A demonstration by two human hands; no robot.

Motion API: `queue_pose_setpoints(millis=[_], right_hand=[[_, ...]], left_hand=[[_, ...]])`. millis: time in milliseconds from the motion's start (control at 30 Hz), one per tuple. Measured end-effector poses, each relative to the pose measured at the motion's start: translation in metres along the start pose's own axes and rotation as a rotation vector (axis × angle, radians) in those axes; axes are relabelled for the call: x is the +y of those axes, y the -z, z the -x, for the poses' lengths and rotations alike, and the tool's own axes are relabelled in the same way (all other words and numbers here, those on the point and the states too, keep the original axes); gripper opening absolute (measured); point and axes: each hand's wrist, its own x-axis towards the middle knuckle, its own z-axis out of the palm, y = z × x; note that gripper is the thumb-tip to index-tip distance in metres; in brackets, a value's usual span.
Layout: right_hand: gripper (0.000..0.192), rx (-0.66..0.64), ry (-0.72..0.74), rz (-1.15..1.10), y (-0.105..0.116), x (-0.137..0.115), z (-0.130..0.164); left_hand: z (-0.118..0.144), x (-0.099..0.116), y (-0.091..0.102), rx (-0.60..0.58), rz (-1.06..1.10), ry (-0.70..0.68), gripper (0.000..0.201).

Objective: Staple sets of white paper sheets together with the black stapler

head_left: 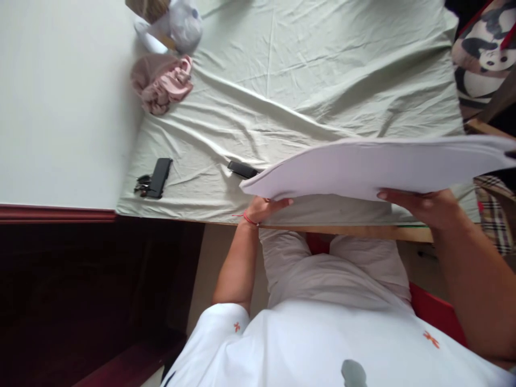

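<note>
Both hands hold a wide stretch of white paper (363, 166) raised and tilted over the near side of the cloth-covered table. Its upper edge looks layered, but the number of sheets cannot be told. My left hand (264, 208) grips the lower left part, thumb on the near face and the other fingers hidden behind. My right hand (431, 207) grips it lower right in the same way. A small black oblong object (242, 170) lies on the cloth by the paper's left end, partly covered by it.
A pale green wrinkled cloth (322, 97) covers the table. To the left lie a black flat case (160, 177) and a bunch of keys (142, 185). Crumpled pink fabric (163, 86) and a plastic bag (184, 27) sit near the white wall (60, 107). A panda-print item (489, 59) is far right.
</note>
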Motion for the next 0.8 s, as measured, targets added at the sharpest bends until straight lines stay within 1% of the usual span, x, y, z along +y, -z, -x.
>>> queue_pose_setpoints(millis=[67,133,267,367,433,500,600,700,733,800], right_hand=[[0.050,-0.028,-0.021,-0.019,-0.002,-0.005,0.000],[0.048,-0.019,-0.027,-0.043,-0.003,-0.006,0.001],[0.041,-0.011,-0.003,-0.038,-0.003,0.001,0.001],[0.041,-0.014,-0.023,-0.034,-0.005,0.009,0.000],[0.040,0.025,-0.013,-0.020,-0.007,0.012,-0.001],[0.035,0.061,-0.010,-0.001,-0.008,0.013,-0.001],[0.031,0.085,-0.034,-0.037,-0.006,0.010,0.000],[0.039,0.091,-0.051,-0.167,-0.004,0.003,0.001],[0.042,0.086,-0.072,-0.210,-0.004,0.000,0.001],[0.044,0.067,-0.169,-0.258,-0.004,-0.005,0.002]], left_hand=[[0.000,0.007,-0.004,0.004,0.033,0.000,0.041],[0.001,0.014,-0.006,0.034,0.040,-0.004,0.045],[0.005,0.018,-0.007,0.053,0.072,0.033,0.042],[0.005,0.013,-0.007,0.021,0.099,0.056,0.037],[0.003,0.010,-0.008,-0.001,0.113,0.052,0.033],[0.000,0.009,-0.008,-0.032,0.125,0.049,0.032],[-0.002,0.015,-0.008,-0.059,0.157,0.082,0.039],[-0.001,0.024,-0.007,-0.102,0.233,0.171,0.044],[0.000,0.027,-0.007,-0.137,0.267,0.201,0.048],[0.002,0.029,-0.007,-0.201,0.340,0.254,0.053]])
